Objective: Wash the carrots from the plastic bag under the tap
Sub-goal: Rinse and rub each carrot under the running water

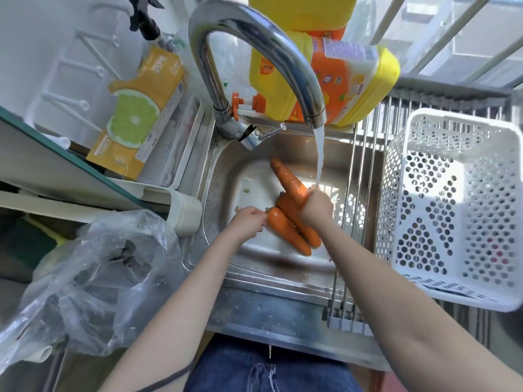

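Note:
Water runs from the chrome tap (283,52) into the steel sink (226,171). My right hand (317,206) grips the thick end of one carrot (287,178) and holds it tilted up beside the stream. Two more carrots (285,230) lie side by side on the sink bottom. My left hand (249,220) pinches the stem end of the nearer lying carrot. A crumpled clear plastic bag (93,281) sits on the counter left of the sink.
A white perforated basket (452,210) stands on a roll-up metal rack (356,193) over the sink's right side. Yellow detergent jugs (348,80) stand behind the tap. A yellow lime-printed pack (141,108) leans at the left.

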`<state>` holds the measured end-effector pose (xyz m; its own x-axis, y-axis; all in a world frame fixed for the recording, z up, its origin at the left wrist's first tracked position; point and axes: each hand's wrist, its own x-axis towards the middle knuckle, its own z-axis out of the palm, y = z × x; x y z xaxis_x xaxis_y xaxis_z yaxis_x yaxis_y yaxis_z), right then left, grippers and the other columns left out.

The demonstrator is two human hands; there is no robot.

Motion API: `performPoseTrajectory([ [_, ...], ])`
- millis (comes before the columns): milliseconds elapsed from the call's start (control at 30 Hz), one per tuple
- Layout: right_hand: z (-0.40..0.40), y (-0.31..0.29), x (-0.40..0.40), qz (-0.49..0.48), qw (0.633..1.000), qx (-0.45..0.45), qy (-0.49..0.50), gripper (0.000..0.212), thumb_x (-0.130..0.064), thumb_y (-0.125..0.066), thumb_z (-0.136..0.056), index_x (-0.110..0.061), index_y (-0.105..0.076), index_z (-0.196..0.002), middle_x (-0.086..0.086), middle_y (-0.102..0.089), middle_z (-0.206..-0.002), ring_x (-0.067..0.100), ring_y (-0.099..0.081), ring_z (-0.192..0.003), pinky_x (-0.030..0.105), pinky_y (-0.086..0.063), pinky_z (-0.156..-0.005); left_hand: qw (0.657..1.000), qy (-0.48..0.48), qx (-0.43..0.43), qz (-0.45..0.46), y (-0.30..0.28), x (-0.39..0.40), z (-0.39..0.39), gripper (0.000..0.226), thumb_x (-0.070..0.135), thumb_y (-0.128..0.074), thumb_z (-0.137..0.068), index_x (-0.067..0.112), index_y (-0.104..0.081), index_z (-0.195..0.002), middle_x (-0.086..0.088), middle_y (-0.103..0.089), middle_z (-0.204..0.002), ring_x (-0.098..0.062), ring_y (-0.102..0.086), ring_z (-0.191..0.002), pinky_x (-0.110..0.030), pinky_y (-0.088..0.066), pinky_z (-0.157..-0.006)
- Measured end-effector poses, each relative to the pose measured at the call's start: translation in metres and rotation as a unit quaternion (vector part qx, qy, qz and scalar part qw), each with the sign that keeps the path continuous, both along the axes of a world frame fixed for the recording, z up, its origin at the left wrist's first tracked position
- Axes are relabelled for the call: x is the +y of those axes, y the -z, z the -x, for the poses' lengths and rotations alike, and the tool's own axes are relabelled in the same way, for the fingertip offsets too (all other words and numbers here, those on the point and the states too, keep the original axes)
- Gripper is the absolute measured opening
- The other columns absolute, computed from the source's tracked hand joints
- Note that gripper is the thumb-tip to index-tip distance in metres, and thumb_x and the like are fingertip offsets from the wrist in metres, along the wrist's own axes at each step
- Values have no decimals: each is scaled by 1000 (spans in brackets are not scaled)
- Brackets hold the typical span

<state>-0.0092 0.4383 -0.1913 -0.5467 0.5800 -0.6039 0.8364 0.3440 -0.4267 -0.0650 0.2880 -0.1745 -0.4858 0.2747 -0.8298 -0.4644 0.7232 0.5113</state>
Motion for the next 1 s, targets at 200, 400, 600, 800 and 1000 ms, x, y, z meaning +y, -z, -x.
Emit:
performPoseTrajectory([
  [200,-25,-54,-16,360,917,120,125,46,-1,-69,-86,-3,-48,-127,12,-64,-102,27,-67,-89,34,-59,-78,965,-71,-189,-170,-47,6,-7,12,24,-60,-94,18,-62,-105,-2,-69,-97,-11,-64,-89,-30,-52,-83],
  [400,-51,-84,-9,483,853,148,135,42,-25,-63,-94,-13,-51,-132,11,-67,-118,21,-70,-101,31,-57,-86,927,-44,-247,-278,-61,4,-11,64,11,-74,-80,22,-45,-137,-12,-54,-135,-32,-60,-118,-48,-53,-93],
  [600,-54,-95,12,379,898,170,143,46,-53,-53,-93,-26,-49,-131,-8,-58,-117,8,-61,-100,23,-51,-78,936,-7,-219,-275,-70,5,-17,64,-6,-75,-72,27,-53,-122,-8,-70,-107,-27,-67,-102,-42,-53,-89],
  [800,-5,-99,9,489,715,293,403,28,-33,-61,-95,-14,-53,-76,0,-55,-57,13,-56,-51,27,-53,-61,953,45,-172,-245,-76,-2,-29,80,10,-84,-69,17,-40,-136,-11,-68,-113,-26,-69,-98,-43,-53,-91],
  [1000,24,-101,2,579,673,287,359,61,-62,-42,-93,-17,-44,-53,-3,-36,-39,11,-36,-33,24,-46,-48,910,-10,-313,-270,-90,-1,-7,52,39,-73,-80,2,-60,-114,-18,-72,-99,-26,-71,-85,-45,-56,-81],
])
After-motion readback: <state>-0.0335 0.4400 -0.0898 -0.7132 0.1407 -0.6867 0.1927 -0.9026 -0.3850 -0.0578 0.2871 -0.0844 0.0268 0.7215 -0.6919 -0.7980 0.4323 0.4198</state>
